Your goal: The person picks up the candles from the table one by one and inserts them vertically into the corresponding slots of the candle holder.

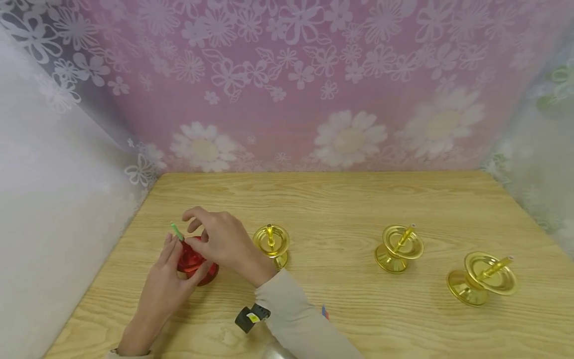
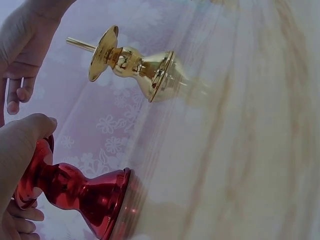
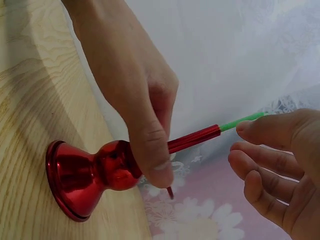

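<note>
A shiny red candle holder (image 1: 208, 280) stands at the left of the table, with a waisted stem, a dish and an upright tube. My left hand (image 1: 163, 286) grips its dish, with thumb and fingers on opposite sides of the rim. A thin green stick (image 1: 177, 230) pokes out of the top of the red tube (image 3: 195, 138). Just right of the stick is my right hand (image 1: 226, 242), its fingers loosely bent; in the right wrist view a fingertip overlaps the green stick. Nothing is held in that hand.
Three gold holders of the same shape stand on the wooden table (image 1: 341, 199): one near gold holder (image 1: 279, 259) by my right hand, a second gold holder (image 1: 391, 258) and a third gold holder (image 1: 468, 288) rightward. A flowered curtain (image 1: 287, 124) hangs behind the table.
</note>
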`<state>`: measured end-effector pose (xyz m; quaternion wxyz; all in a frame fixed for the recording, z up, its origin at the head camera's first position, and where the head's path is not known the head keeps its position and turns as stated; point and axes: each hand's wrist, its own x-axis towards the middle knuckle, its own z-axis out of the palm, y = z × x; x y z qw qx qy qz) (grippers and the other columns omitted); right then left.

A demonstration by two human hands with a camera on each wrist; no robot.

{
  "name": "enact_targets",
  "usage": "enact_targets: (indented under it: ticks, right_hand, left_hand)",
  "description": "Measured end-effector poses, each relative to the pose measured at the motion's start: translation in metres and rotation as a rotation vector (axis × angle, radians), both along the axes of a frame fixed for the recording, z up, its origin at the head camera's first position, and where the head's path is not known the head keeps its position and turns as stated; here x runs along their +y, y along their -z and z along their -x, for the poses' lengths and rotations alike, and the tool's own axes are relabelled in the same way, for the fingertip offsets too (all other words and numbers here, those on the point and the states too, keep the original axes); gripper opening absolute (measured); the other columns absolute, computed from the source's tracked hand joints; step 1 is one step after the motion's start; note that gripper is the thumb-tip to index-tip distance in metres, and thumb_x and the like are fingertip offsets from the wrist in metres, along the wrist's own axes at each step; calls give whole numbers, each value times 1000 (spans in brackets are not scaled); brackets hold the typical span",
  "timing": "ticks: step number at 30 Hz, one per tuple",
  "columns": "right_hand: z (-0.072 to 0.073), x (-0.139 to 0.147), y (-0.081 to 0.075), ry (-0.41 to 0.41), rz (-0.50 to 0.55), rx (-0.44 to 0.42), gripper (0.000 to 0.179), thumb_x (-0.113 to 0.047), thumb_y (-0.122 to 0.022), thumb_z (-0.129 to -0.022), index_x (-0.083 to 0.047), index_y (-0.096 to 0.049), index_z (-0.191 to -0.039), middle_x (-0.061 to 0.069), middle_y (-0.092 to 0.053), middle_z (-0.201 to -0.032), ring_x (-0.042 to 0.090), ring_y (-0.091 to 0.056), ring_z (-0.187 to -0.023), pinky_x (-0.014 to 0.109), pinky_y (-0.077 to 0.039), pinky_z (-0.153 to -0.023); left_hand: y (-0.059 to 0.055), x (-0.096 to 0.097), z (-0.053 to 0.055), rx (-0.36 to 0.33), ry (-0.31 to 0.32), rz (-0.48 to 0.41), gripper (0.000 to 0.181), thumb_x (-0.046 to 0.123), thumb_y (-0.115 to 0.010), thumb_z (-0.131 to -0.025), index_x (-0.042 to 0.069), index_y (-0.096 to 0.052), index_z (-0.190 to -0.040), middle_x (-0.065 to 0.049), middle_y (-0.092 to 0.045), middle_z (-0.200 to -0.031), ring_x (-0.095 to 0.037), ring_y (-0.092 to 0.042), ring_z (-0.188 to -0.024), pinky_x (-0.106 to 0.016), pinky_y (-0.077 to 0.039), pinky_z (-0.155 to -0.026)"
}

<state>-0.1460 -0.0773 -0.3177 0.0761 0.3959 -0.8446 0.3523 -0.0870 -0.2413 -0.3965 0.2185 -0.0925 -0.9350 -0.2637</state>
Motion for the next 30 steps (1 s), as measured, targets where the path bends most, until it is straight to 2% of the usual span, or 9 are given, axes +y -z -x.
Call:
enact_targets:
  ticks: [6, 11, 14, 17, 20, 23, 26, 28, 30]
  right_hand:
    - [-5, 6, -6, 10, -4, 3, 36, -22, -69, -91, -16, -58, -124, -6, -70, -102, 0, -64, -77, 6, -42, -63]
    - [-9, 13, -11, 22, -30, 43, 35, -24, -68, -91, -15, -58, -124, -7, -70, -102, -1, -62, -73, 7, -42, -60]
    - [-11, 18, -12, 38, -77, 70, 35, -25, -67, -92, -16, -58, -125, -7, -70, -102, -2, -57, -67, 7, -40, -56]
    - [-12, 24, -11, 64, -128, 93, 35, -26, -68, -92, -17, -58, -124, -8, -70, -102, -2, -56, -65, 8, -40, -55]
    - [-13, 29, -9, 81, -141, 119, 35, -26, -68, -91, -16, -59, -123, -7, -71, -100, 1, -59, -67, 9, -40, -55]
    - [-15, 35, -6, 80, -135, 148, 32, -24, -68, -91, -14, -60, -120, -5, -71, -98, 3, -60, -66, 9, -39, -54]
    - [-18, 42, -3, 69, -131, 182, 29, -24, -68, -91, -13, -61, -118, -4, -71, -96, 3, -59, -64, 9, -38, -53]
    - [-21, 46, 0, 63, -133, 204, 27, -23, -68, -91, -13, -62, -116, -4, -71, -94, 3, -58, -62, 9, -37, -52]
    - [-24, 50, 2, 61, -138, 220, 26, -23, -68, -91, -13, -62, -114, -5, -70, -93, 3, -56, -60, 10, -36, -50]
  left_hand:
    - [0, -1, 0, 19, 4, 1, 48, 25, -80, -79, -2, -54, -109, -22, -58, -118, -57, -35, -127, -62, -47, -81]
    - [-1, 0, -1, 53, 14, 8, 46, 22, -80, -78, -2, -54, -107, -22, -58, -115, -58, -36, -126, -61, -49, -78]
    - [-5, 2, -4, 32, -3, 13, 59, 27, -79, -80, -7, -52, -120, -28, -52, -128, -57, -34, -129, -62, -47, -80]
    - [-10, 4, -9, -30, -43, 27, 80, 36, -75, -83, -12, -42, -137, -32, -41, -141, -53, -31, -133, -65, -45, -83]
    - [-13, 6, -13, -40, -66, 33, 87, 38, -74, -84, -15, -36, -140, -34, -37, -143, -50, -31, -134, -66, -43, -85]
    - [-14, 10, -17, 70, -65, 32, 80, 35, -75, -82, -16, -43, -135, -33, -45, -138, -49, -39, -130, -63, -46, -84]
    - [-15, 15, -19, 263, -64, 34, 68, 40, -68, -86, -15, -55, -125, -31, -57, -126, -46, -52, -119, -59, -49, -80]
    - [-17, 20, -22, 373, -65, 40, 66, 46, -60, -89, -14, -61, -118, -29, -62, -118, -44, -58, -112, -49, -51, -83]
    - [-21, 24, -23, 471, -68, 35, 66, 49, -54, -91, -12, -64, -113, -27, -65, -112, -43, -62, -105, -33, -49, -91]
